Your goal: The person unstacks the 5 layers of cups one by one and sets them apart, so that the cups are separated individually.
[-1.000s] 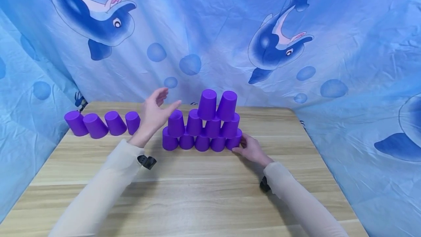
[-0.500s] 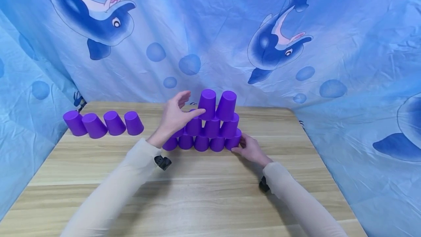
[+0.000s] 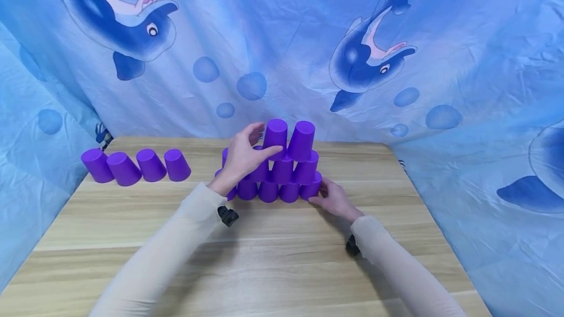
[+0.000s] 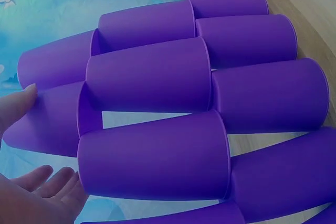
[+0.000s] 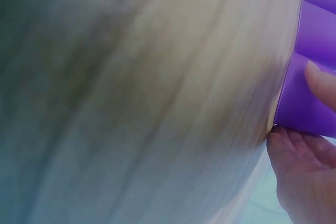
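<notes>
Purple cups, all upside down, form a tiered stack in the middle of the table. Its third tier has two cups, a left one (image 3: 276, 131) and a right one (image 3: 302, 138). My left hand (image 3: 243, 156) spans the left top cup; in the left wrist view the thumb lies on that cup's (image 4: 50, 121) side, with the fingers (image 4: 44, 179) extended and a gap from it. Low at the stack's right end, my right hand (image 3: 336, 200) holds the end cup (image 5: 302, 98) of the bottom tier between thumb and fingers. The left hand hides part of the stack's left end.
Several more upside-down purple cups (image 3: 151, 166) stand in a row at the table's back left. The wooden table (image 3: 273, 263) extends in front of the stack. A blue dolphin-print curtain (image 3: 282, 62) hangs behind and at both sides.
My left hand has moved right, from beside the stack's left end to the left cup of the top tier. The right hand stays at the bottom end cup. The stack looks unchanged.
</notes>
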`<action>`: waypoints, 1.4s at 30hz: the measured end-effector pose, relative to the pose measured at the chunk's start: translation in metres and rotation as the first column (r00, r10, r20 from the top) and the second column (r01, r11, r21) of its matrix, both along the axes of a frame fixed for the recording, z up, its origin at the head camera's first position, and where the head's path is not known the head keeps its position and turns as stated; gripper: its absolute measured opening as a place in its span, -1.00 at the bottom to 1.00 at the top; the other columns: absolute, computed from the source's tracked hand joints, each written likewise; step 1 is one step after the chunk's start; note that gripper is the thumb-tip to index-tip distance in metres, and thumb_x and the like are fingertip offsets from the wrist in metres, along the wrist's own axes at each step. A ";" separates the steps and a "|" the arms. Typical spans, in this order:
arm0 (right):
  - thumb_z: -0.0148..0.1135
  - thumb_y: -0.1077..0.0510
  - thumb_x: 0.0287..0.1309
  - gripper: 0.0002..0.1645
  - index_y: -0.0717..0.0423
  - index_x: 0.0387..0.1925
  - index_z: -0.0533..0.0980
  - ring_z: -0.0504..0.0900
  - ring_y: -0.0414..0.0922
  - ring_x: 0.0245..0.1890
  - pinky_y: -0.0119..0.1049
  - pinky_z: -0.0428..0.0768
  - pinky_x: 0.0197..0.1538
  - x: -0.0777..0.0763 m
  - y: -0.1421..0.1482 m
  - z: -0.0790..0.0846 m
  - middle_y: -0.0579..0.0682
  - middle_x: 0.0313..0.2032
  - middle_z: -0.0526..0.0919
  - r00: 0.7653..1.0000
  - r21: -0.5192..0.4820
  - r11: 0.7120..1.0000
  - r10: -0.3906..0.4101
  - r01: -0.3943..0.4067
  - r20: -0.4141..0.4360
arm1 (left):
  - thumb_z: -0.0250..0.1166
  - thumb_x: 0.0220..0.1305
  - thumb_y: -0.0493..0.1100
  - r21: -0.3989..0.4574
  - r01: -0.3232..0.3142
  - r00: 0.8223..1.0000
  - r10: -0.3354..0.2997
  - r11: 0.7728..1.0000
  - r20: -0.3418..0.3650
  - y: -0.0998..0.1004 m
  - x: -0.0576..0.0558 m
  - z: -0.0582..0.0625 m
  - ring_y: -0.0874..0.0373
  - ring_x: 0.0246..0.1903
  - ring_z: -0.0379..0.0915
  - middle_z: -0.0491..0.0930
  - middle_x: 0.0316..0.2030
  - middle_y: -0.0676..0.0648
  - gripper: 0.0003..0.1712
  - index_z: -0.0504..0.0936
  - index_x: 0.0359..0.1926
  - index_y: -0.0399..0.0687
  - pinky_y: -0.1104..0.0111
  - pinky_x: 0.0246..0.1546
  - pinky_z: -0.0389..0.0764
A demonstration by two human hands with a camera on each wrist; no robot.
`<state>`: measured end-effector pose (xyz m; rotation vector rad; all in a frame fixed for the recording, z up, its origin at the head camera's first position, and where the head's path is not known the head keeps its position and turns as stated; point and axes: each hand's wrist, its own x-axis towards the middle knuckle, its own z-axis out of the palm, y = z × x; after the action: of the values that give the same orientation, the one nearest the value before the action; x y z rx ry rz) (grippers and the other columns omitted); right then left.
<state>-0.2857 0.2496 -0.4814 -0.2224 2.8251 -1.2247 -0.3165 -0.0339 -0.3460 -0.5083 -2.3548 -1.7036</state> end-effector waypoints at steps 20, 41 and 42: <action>0.46 0.19 -0.01 -0.24 0.22 0.23 0.36 0.52 0.06 0.09 -0.12 0.46 0.15 0.000 -0.002 0.001 0.18 0.08 0.54 1.000 -0.001 1.000 -0.002 0.002 0.021 | 0.49 0.04 -0.03 0.068 0.024 0.998 -0.020 0.997 -0.058 0.002 0.005 -0.002 0.15 -0.11 0.54 0.62 -0.10 -0.05 -0.28 0.47 0.21 -0.14 0.36 -0.04 0.53; 0.46 0.19 0.00 -0.26 0.25 0.21 0.37 0.51 0.09 0.09 -0.10 0.46 0.15 0.001 0.000 0.001 0.20 0.08 0.54 0.999 -0.022 1.000 -0.002 0.002 0.033 | 0.43 0.06 -0.32 0.194 -0.097 0.987 0.120 0.976 -0.109 -0.049 0.037 0.036 -0.14 -0.10 0.52 0.58 -0.10 -0.32 -0.39 0.47 0.15 -0.37 0.10 -0.01 0.53; 0.46 0.19 0.00 -0.26 0.25 0.21 0.37 0.51 0.08 0.09 -0.10 0.46 0.15 0.001 0.000 0.001 0.20 0.08 0.54 0.999 -0.024 1.000 -0.002 0.003 0.034 | 0.45 0.06 -0.29 0.194 -0.110 0.985 0.132 0.975 -0.108 -0.054 0.034 0.032 -0.11 -0.11 0.52 0.59 -0.10 -0.29 -0.39 0.49 0.15 -0.34 0.12 -0.01 0.54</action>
<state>-0.2850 0.2496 -0.4807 -0.1975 2.7845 -1.2517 -0.2825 -0.0875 -0.3145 -0.4128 -2.0716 -1.7637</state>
